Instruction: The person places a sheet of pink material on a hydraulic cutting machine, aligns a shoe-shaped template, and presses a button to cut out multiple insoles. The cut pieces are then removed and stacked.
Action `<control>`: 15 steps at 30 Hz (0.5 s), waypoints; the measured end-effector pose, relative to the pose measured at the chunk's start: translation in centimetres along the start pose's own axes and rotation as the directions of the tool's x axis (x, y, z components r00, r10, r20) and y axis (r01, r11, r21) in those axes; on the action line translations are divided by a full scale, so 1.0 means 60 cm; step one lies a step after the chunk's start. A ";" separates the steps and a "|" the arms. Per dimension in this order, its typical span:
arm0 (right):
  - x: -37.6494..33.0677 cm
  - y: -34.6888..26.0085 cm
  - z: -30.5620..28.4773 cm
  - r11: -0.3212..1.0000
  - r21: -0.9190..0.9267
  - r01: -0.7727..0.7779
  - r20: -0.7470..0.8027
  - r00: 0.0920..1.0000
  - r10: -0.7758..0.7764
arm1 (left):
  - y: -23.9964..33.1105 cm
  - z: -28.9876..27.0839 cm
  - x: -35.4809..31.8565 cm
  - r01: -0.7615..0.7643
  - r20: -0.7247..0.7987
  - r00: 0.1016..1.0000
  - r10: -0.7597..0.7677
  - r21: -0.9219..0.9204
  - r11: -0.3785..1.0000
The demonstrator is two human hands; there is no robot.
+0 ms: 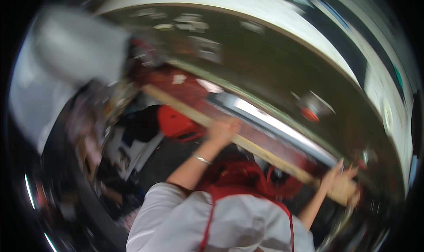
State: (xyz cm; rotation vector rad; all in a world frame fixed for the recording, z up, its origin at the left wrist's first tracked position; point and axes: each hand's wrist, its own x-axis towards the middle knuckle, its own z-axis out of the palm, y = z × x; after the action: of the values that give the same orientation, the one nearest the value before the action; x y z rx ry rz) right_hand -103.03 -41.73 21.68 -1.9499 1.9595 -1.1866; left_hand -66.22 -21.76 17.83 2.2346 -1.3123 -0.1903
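Frame blurred. Left hand (223, 130) wrapped round mid-length of stick (247, 146); right hand (340, 181) at its lower end, fingers half spread, grip unclear. Red stool (176, 124) below stick. Risk: loose right hold, stick could slip or swing.

light: dim, mixed | blur: heavy motion smear throughout | glare: pale streaks upper right | edges: strong fisheye bending, black corners

plank (247, 145) across table (265, 75), stool (176, 124) below
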 end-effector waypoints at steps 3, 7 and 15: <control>-0.077 0.006 -0.001 0.930 0.217 -0.297 0.511 0.846 0.151 | 0.009 0.034 0.023 -0.004 -0.003 1.000 0.004 0.072 0.997; -0.048 -0.017 0.015 0.998 -0.004 0.070 0.633 0.772 -0.052 | 0.033 0.071 0.104 0.101 -0.019 0.994 -0.106 -0.186 0.977; 0.053 -0.066 0.092 0.983 -0.087 0.163 0.513 0.853 -0.096 | 0.030 0.083 0.128 0.054 0.002 0.999 -0.054 -0.071 0.996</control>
State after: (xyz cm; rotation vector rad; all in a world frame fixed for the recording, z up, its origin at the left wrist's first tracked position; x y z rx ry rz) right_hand -97.14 -46.34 21.66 -2.1989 1.6738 -0.4877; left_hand -65.55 -30.80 15.66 2.2120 -1.2268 -0.2531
